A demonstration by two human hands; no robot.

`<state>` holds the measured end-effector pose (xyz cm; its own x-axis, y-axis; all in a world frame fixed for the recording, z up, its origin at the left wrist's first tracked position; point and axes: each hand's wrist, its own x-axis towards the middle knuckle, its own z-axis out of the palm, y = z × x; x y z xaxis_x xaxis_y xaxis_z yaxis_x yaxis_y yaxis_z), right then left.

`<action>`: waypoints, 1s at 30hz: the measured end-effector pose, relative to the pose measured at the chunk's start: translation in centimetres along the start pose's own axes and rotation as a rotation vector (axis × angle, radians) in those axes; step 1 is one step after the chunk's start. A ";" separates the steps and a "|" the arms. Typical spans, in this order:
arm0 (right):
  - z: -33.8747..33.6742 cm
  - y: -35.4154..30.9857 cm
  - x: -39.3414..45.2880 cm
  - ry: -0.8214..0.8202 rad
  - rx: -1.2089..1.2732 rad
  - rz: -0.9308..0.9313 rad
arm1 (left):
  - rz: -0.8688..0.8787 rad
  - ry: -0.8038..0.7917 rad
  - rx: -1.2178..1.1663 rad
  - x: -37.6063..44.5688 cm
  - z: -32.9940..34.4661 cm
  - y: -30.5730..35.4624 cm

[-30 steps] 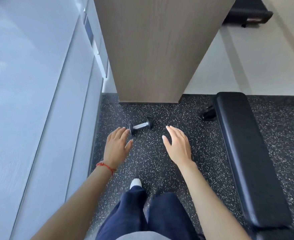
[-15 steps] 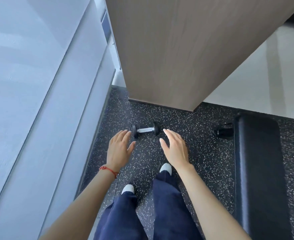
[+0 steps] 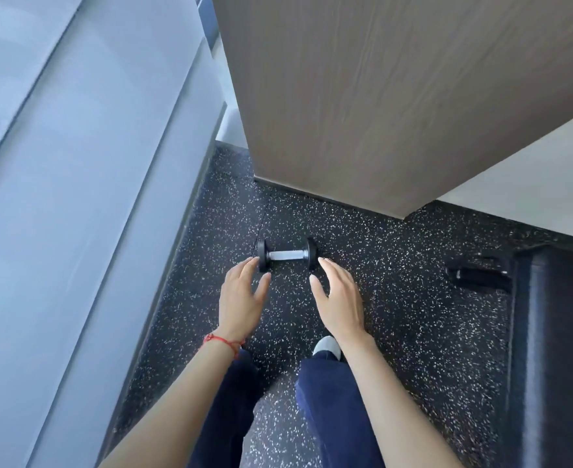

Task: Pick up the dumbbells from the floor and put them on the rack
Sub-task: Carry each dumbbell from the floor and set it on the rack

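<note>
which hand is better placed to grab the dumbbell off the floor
Probably the left hand: its fingertips overlap the dumbbell's near head. The right hand reaches just beside the other head. Both are open; it is a close call.

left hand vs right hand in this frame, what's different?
The left hand has a red string bracelet at the wrist; the right hand has a bare wrist. The left hand's fingertips overlap the dumbbell at its left weight; the right hand's fingertips sit just beside the right weight. Both are open, palms facing each other, holding nothing.
</note>
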<state>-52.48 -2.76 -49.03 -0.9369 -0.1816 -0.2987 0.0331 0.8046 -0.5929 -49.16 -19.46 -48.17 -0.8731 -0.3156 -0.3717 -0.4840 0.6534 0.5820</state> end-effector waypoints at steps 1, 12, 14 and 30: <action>1.5 0.7 0.8 0.006 0.022 0.013 | -0.014 0.000 -0.021 1.0 1.2 -0.9; 18.4 11.0 9.1 0.169 0.439 0.237 | -0.308 0.062 -0.539 11.5 16.1 -10.0; 21.3 12.9 10.7 0.183 0.568 0.298 | -0.347 0.065 -0.619 13.3 19.2 -11.6; 38.5 24.1 21.4 0.233 0.947 0.547 | -0.532 0.225 -0.864 24.0 39.4 -21.3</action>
<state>-58.29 -9.02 -98.52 -0.7541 0.2554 -0.6050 0.6193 -0.0298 -0.7846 -57.44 -13.86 -97.97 -0.4824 -0.5981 -0.6399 -0.6097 -0.2953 0.7356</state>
